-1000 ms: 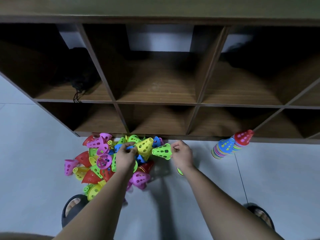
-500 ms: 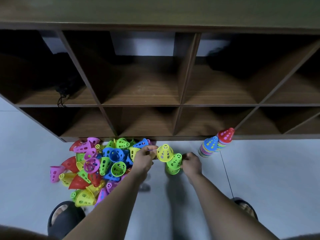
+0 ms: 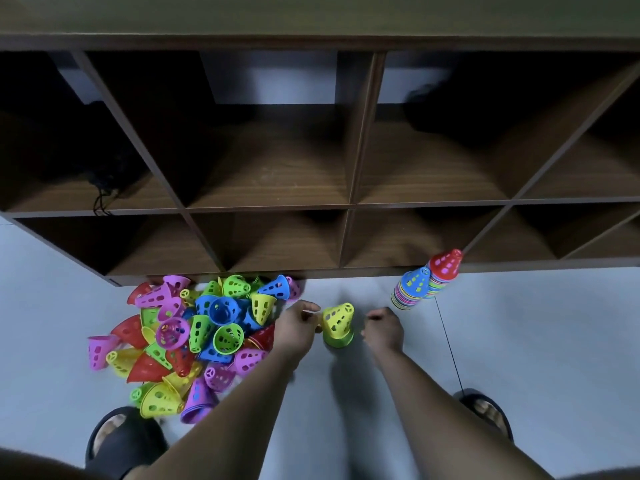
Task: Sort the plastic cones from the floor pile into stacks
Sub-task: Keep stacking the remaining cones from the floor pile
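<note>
Standing nearest the camera are two feet in black sandals, the left sandal [image 3: 119, 445] at the edge of the cone pile and the right sandal [image 3: 493, 412] out on the pale floor [image 3: 554, 358]. Two bare forearms reach forward from there.

Between the hands stands a yellow cone [image 3: 338, 319], nested point-up on a green cone [image 3: 340, 341] that sits on the floor. The left grip [image 3: 298, 328] is curled, with its fingertips right at the yellow cone's left side; I cannot tell whether they pinch the cone or only brush it. The right grip [image 3: 382, 330] is curled in on itself with nothing in it, just beside the pair on the right and not touching it.

Left of the left hand lies the loose pile [image 3: 194, 337]: pink, red, yellow, green and blue perforated cones tumbled on their sides and rims.

Farther off to the right, two tall stacks lean against each other on the floor at the shelf's foot, the blue-topped stack [image 3: 412, 289] in front and the red-topped stack [image 3: 446, 266] behind.

Beyond everything runs the brown wooden shelf [image 3: 360, 133] of open cubbies. The upper left cubby holds a dark object with a cord [image 3: 104, 188]; another dark shape [image 3: 446, 112] sits in the upper right one, too shadowed to identify.
</note>
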`<state>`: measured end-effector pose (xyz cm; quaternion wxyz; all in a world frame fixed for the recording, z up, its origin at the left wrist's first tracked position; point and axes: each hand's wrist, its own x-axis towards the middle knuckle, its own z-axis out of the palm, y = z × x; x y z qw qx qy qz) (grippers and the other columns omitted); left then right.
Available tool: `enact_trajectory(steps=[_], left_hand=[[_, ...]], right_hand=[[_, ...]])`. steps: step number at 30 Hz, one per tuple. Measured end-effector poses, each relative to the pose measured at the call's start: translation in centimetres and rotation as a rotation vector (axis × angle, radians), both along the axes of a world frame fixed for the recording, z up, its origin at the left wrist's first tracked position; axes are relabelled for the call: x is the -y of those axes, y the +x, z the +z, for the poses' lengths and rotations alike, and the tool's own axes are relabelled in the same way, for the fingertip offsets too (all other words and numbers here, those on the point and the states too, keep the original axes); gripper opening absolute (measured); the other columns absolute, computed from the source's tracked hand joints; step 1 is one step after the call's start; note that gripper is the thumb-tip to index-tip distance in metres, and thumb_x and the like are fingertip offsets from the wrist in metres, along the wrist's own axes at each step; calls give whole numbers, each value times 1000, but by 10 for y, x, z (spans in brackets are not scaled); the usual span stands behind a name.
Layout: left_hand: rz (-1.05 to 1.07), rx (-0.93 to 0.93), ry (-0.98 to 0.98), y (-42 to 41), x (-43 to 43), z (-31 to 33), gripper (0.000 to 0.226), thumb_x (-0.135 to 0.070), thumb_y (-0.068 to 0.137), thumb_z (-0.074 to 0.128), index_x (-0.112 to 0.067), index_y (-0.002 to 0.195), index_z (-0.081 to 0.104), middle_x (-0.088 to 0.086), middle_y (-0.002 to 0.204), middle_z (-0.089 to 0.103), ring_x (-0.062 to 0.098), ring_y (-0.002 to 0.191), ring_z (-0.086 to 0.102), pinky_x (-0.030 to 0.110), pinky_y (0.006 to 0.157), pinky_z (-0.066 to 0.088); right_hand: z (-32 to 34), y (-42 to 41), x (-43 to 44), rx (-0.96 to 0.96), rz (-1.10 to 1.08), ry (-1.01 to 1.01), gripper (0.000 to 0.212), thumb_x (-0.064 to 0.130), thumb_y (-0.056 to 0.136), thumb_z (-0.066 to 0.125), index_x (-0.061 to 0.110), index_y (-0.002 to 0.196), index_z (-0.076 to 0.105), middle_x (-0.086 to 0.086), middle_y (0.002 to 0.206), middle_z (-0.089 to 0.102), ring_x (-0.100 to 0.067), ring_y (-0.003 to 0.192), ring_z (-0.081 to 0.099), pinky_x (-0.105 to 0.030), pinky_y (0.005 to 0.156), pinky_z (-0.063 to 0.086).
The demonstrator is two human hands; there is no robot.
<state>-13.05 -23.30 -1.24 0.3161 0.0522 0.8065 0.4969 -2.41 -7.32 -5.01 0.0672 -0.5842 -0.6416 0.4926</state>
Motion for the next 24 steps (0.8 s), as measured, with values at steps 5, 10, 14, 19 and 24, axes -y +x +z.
enact_trajectory(steps=[5, 10, 14, 19, 24], left_hand=[[-66, -31, -86, -1, 19, -11, 13, -14, 101, 66, -26, 103, 71, -5, 95, 79, 9, 78, 77, 33, 72, 61], [-6, -85, -171, -16, 50, -14, 11, -15, 98, 70, -24, 101, 73, -6, 90, 78, 10, 75, 75, 31, 71, 61], [15, -162, -279, -35, 86, -17, 4, -29, 98, 72, -33, 98, 71, -8, 86, 76, 14, 74, 73, 35, 64, 61], [89, -184, -376, -52, 130, -25, 16, -15, 98, 64, -27, 103, 75, -4, 93, 77, 14, 72, 72, 34, 62, 60], [65, -175, -439, -54, 161, -30, 18, -9, 104, 58, -20, 113, 69, -3, 107, 73, 10, 58, 63, 21, 43, 45]], right_hand=[[33, -21, 5, -60, 42, 235, 19, 5, 91, 60, 20, 96, 71, -1, 102, 74, -25, 95, 67, -26, 78, 46], [46, -45, 34, -169, 226, 365, 16, 9, 92, 62, 22, 97, 68, 3, 98, 71, -21, 90, 67, -34, 77, 53], [46, -58, 72, -145, 483, 367, 8, 18, 93, 61, 25, 94, 65, 8, 91, 73, -17, 81, 66, -33, 69, 53], [23, -61, 116, -66, 739, 288, 9, 18, 92, 63, 24, 96, 69, 7, 97, 75, -16, 90, 70, -29, 75, 53], [1, -64, 144, 25, 871, 169, 20, 31, 86, 73, 28, 106, 68, 11, 100, 71, -10, 88, 69, -29, 80, 57]])
